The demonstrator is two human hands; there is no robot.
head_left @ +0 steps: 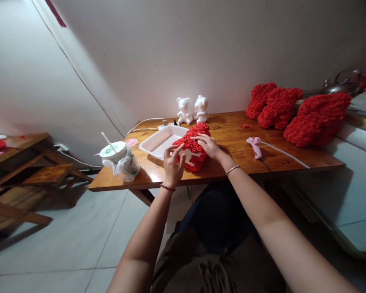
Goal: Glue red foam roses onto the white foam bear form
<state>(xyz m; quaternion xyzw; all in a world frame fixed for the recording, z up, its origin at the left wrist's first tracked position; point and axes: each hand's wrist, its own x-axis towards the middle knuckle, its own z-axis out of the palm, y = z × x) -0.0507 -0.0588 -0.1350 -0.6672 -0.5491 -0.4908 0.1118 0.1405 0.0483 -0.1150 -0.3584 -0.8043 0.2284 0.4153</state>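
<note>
Both hands: left hand, right hand spread on rose-covered foam bear, long axis toward wall.

a steel kettle, a wooden stool, a lidded cup

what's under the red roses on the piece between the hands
White foam shows through a bare patch of the rose-covered form. Everywhere else, the tightly packed roses hide whatever lies beneath them, so that cannot be seen.

One head-worn view only, facing forward and down, close over a wooden table, left hand and right hand mid-frame
</note>
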